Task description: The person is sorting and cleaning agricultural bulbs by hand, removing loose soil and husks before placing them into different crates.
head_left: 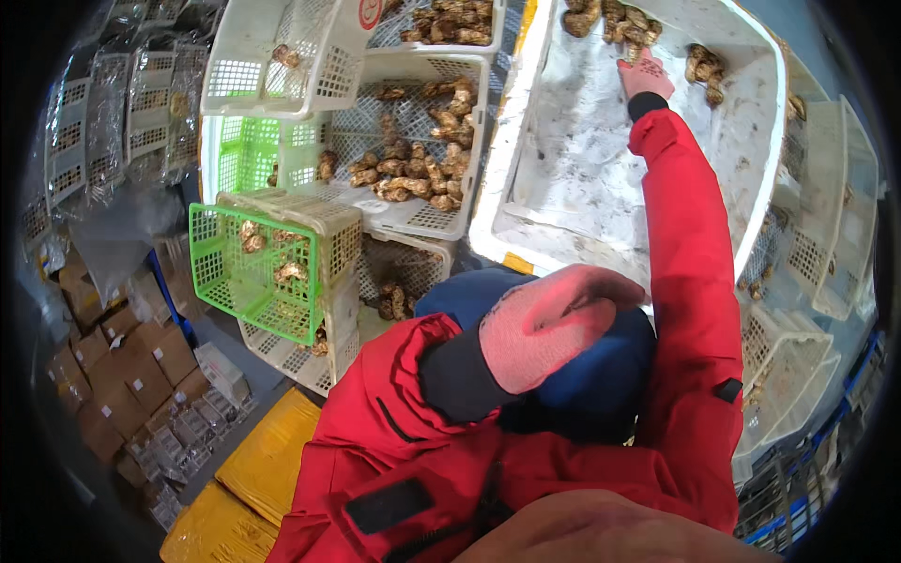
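My right hand [648, 79], in a pink glove, reaches to the far end of a white foam box [582, 202]. Its fingers close on a mushroom [638, 36] at the near side of a brown cluster there. The fingertips are partly hidden. More mushrooms [704, 70] lie in the box to the right of this hand. My left hand [549, 328], also in a pink glove, hovers over my lap near the box's front edge. Its fingers are loosely bent, the thumb stands apart from them, and nothing shows between them.
Left of the box, a white plastic basket [427, 220] holds several mushrooms, with other white baskets [282, 89] around it. A small green basket [253, 305] with a few mushrooms stands nearer. White baskets [817, 216] line the right. Cardboard boxes [131, 375] and yellow-wrapped packages [267, 450] are at lower left.
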